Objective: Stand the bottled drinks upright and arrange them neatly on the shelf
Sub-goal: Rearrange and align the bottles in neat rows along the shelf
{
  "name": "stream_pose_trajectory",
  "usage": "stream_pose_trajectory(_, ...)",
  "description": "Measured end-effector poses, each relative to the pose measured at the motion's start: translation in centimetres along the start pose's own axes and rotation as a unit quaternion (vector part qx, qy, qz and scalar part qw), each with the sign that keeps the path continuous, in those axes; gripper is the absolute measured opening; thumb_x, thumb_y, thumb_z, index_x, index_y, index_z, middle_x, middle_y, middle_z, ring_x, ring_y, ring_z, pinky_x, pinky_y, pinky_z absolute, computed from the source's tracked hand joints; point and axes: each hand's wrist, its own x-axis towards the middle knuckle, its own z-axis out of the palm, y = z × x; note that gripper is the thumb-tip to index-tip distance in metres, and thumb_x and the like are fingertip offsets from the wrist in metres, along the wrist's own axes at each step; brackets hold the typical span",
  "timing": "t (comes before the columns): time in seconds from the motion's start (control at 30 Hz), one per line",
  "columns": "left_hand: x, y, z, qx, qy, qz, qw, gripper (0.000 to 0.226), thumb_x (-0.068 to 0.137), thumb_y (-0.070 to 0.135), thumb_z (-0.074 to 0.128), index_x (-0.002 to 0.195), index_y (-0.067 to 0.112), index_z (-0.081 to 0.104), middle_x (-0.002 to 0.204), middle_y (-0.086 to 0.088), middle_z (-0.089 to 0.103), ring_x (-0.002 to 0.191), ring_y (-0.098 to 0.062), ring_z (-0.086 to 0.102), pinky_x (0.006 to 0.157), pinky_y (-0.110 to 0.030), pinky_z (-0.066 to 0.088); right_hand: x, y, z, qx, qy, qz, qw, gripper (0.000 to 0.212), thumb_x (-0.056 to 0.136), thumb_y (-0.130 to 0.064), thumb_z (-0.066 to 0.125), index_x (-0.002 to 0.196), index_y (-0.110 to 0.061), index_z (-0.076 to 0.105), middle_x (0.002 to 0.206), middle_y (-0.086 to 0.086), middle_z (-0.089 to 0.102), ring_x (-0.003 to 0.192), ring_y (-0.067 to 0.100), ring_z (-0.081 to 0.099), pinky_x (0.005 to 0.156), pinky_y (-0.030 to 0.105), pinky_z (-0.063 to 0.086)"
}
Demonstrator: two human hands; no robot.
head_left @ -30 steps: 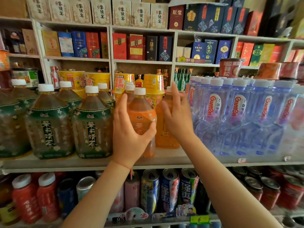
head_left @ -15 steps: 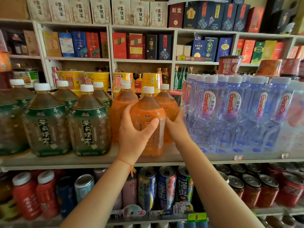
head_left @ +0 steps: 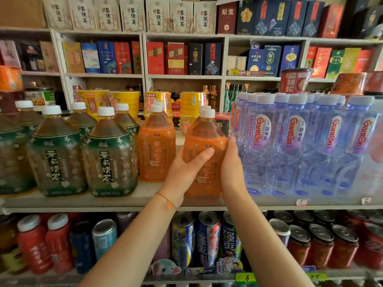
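Observation:
An orange tea bottle point(head_left: 207, 141) with a white cap stands upright at the front of the white shelf point(head_left: 124, 200). My left hand point(head_left: 183, 175) grips its left side, thumb across the label. My right hand point(head_left: 232, 168) holds its right side, fingers hidden behind the bottle. A second orange bottle point(head_left: 156, 148) stands upright to the left, apart from it, and another cap shows behind each. Green jasmine tea bottles point(head_left: 109, 154) fill the shelf's left part.
Clear water bottles point(head_left: 294, 146) with red labels stand packed directly right of the held bottle. Yellow noodle cups point(head_left: 189, 108) sit behind the row. Cans and red bottles fill the lower shelf point(head_left: 207, 241). Boxed goods line the upper shelves.
The bottle in my hands has moved right, up against the water bottles, leaving a gap to the other orange bottle. My right hand shifted from the bottle behind to this one's side.

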Motion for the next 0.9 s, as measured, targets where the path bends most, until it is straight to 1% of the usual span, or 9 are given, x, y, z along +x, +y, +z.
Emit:
stream_pose_trajectory(0.17,0.0,0.0,0.5,-0.010,0.003,-0.008,1.000,0.057,0.067,0.059,0.083,0.117,0.038,0.067,0.110,0.012,0.076,0.106,-0.012,0.071,0.093,-0.041,0.058,-0.5,0.0,0.0,-0.010,0.013,-0.012,1.000,0.061,0.098,-0.069,0.024,0.104,-0.031,0.071,0.106,0.001,0.073,0.102,0.019,0.067,0.100,0.047,0.051)
stream_pose_trajectory(0.33,0.3,-0.5,1.0,0.000,0.006,-0.003,1.000,0.059,0.059,0.068,0.079,0.113,0.047,0.068,0.113,0.012,0.074,0.109,-0.014,0.069,0.097,-0.047,0.056,-0.8,-0.4,-0.6,-0.005,0.022,-0.016,1.000,0.057,0.100,-0.066,0.024,0.108,-0.031,0.069,0.105,0.000,0.072,0.101,0.017,0.066,0.094,0.041,0.053)
stream_pose_trajectory(0.47,0.5,-0.7,2.1,0.004,-0.002,0.005,1.000,0.074,0.059,0.070,0.079,0.124,0.038,0.065,0.116,0.012,0.074,0.111,-0.012,0.069,0.100,-0.047,0.054,-1.2,-0.6,-1.0,-0.010,0.074,-0.046,0.996,0.057,0.102,-0.060,0.025,0.119,-0.025,0.067,0.110,0.000,0.071,0.107,0.018,0.065,0.096,0.041,0.051)
stream_pose_trajectory(0.53,0.6,-0.6,2.3,0.007,-0.012,0.005,1.000,0.077,0.060,0.071,0.078,0.126,0.035,0.064,0.116,0.011,0.074,0.111,-0.012,0.069,0.102,-0.046,0.053,-1.7,-0.6,-0.7,-0.020,0.106,-0.122,0.987,0.051,0.104,-0.053,0.028,0.133,-0.025,0.059,0.124,-0.003,0.066,0.118,0.014,0.060,0.104,0.042,0.047)
stream_pose_trajectory(0.6,0.6,-0.6,1.9,0.026,-0.028,-0.001,0.999,0.074,0.066,0.074,0.070,0.128,0.033,0.064,0.118,0.009,0.073,0.112,-0.013,0.068,0.102,-0.046,0.053,-2.9,-0.8,0.4,-0.064,0.108,-0.216,0.968,0.053,0.102,-0.045,0.033,0.151,-0.025,0.039,0.150,-0.006,0.047,0.138,0.007,0.041,0.117,0.040,0.035)
stream_pose_trajectory(0.7,0.0,-0.5,0.0,0.112,0.030,0.043,0.992,0.077,0.079,0.072,0.052,0.139,0.025,0.054,0.141,0.003,0.058,0.132,-0.016,0.053,0.111,-0.047,0.044,-4.6,-1.0,2.4,-0.161,0.106,-0.407,0.893,0.060,0.098,-0.021,0.046,0.155,-0.009,0.028,0.162,0.005,0.026,0.150,0.010,0.019,0.122,0.032,0.021)
stream_pose_trajectory(0.77,-0.9,-0.1,-2.6,0.242,0.135,0.204,0.939,0.054,0.096,0.051,0.052,0.140,0.020,0.052,0.150,0.001,0.047,0.141,-0.013,0.040,0.117,-0.038,0.034,-4.8,-0.6,4.0,-0.184,0.082,-0.493,0.846,0.054,0.096,-0.012,0.048,0.148,0.002,0.037,0.157,0.015,0.032,0.150,0.019,0.023,0.121,0.030,0.023)
stream_pose_trajectory(0.83,-1.7,1.6,-5.7,0.392,0.252,0.358,0.809,0.040,0.099,0.031,0.055,0.134,0.011,0.057,0.148,-0.008,0.048,0.141,-0.021,0.040,0.119,-0.041,0.029,-4.4,-0.5,5.8,-0.196,0.027,-0.509,0.838,0.050,0.097,-0.017,0.046,0.143,0.002,0.044,0.154,0.014,0.037,0.148,0.023,0.028,0.120,0.039,0.028)
stream_pose_trajectory(0.9,-1.2,3.4,-9.0,0.496,0.319,0.410,0.696,0.039,0.096,0.025,0.054,0.131,0.009,0.059,0.145,-0.016,0.051,0.139,-0.032,0.043,0.120,-0.054,0.024,-3.5,-1.1,7.8,-0.224,-0.007,-0.501,0.836,0.049,0.095,-0.016,0.048,0.142,-0.001,0.046,0.151,0.013,0.041,0.145,0.024,0.033,0.117,0.044,0.032)
